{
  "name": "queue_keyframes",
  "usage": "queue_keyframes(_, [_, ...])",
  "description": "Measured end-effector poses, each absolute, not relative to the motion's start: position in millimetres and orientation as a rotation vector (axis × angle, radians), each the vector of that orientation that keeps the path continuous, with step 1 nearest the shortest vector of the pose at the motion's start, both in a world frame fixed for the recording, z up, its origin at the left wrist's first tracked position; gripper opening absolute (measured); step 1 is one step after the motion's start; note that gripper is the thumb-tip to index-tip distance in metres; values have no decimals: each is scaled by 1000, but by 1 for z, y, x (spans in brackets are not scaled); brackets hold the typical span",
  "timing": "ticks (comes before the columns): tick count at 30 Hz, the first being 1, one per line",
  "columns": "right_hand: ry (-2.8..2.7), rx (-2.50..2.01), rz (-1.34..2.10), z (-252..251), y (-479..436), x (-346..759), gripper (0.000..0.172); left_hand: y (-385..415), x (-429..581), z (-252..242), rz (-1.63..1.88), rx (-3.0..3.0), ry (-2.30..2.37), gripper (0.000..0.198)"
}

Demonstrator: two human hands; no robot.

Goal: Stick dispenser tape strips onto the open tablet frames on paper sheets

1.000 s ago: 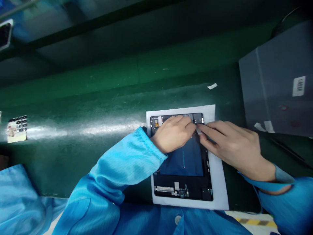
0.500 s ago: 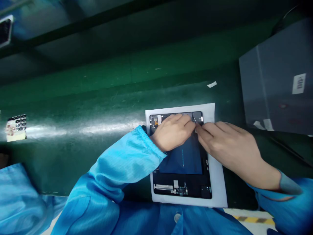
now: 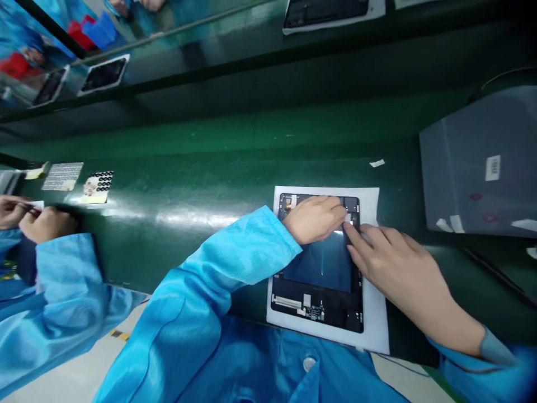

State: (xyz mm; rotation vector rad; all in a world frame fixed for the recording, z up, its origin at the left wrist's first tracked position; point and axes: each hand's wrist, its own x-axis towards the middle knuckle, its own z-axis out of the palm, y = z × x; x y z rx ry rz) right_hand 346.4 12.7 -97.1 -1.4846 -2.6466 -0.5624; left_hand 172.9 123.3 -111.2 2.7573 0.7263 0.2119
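Note:
An opened tablet [image 3: 335,310], black with its battery and small circuit board showing, lies on a white foam sheet [image 3: 375,313] before me. My left hand [image 3: 314,219] rests over its upper part, palm down, fingers curled and closed; what lies under the fingertips is hidden. My right hand [image 3: 396,263] reaches in from the right. Its index fingertip touches the tablet's upper right area, close to the left fingertips. The thumb sits just below that finger, the other fingers are bent, and whatever may be between them I cannot make out.
A grey box [image 3: 465,168] with a barcode label stands at right, near a dark thin tool [image 3: 499,274]. A paper scrap [image 3: 377,163] and sticker sheets [image 3: 98,187] lie on the green bench. A co-worker's hands [image 3: 48,224] are at left. More tablets [image 3: 104,74] sit on the raised ledge.
The view has swung left and up, bringing in the co-worker's hands and ledge tablets. My right index finger has straightened from a pinch. The left hand stays over the tablet's upper part.

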Motion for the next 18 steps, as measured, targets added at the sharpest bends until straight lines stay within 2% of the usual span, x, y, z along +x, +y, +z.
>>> queue_keyframes(4, [-2566, -1489, -483, -112, 7, 355, 38, 104, 135, -114, 465, 2370, 951, 22])
queue_keyframes(7, [-2479, -1466, -372, -119, 4, 360, 38, 77, 76, -103, 613, 1834, 1227, 33])
queue_keyframes(10, [-2437, -1402, -387, -117, 4, 359, 34, 50, 37, -87, 588, 1305, 1343, 39])
queue_keyframes(15, [-2481, -1256, -460, -110, 8, 355, 39, 33, 65, -83, 489, 981, 1357, 40])
queue_keyframes(18, [-2488, -1178, -454, -121, 12, 362, 41, 44, 88, -86, 555, 994, 1365, 28])
